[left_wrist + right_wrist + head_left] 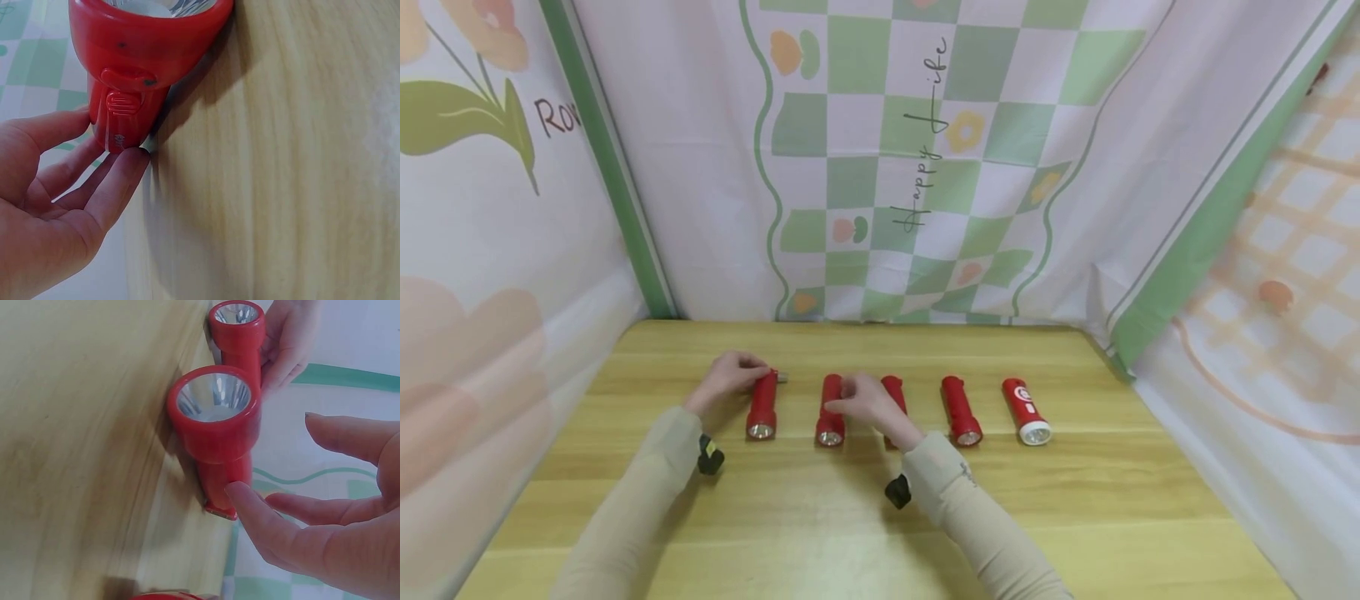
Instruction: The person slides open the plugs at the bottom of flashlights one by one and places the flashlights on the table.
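A row of red flashlights lies across the wooden table, lenses toward the near edge. At the leftmost flashlight (763, 408), my left hand (732, 375) pinches the tail end between thumb and fingers. The left wrist view shows its red head and slide switch (124, 103). A small grey piece (782, 377) sticks out beside its tail. My right hand (868, 400) is at the second flashlight (831, 421), fingers spread and thumb apart. In the right wrist view one fingertip overlaps this flashlight's body (215, 444); whether it touches cannot be told.
The third flashlight (892, 387) is partly hidden by my right hand. Farther right lie a fourth flashlight (958, 408) and a red one with a white head (1024, 408). Patterned cloth (917, 167) hangs behind the table (820, 533) and at both sides.
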A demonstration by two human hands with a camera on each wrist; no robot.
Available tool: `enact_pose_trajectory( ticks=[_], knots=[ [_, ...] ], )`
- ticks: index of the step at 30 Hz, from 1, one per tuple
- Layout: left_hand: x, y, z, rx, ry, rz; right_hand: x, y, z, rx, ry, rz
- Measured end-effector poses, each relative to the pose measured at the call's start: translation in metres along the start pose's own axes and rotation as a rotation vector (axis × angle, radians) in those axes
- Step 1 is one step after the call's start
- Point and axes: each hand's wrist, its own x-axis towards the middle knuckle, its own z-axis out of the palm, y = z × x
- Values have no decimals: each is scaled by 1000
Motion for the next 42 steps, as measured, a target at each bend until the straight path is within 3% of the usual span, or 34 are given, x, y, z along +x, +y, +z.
enact_pose_trajectory(
  ticks=[13,18,30,42],
  knots=[
    [1,-1,-2,82,20,34,-4,8,5,46,4,41],
    [-2,-1,-1,-19,-19,-21,-4,12,8,67,3,71],
    [-2,1,0,-1,-1,-12,-3,16,14,54,-17,66],
    [-4,2,-1,-16,-1,-26,-5,13,16,109,-38,72]
  ],
)
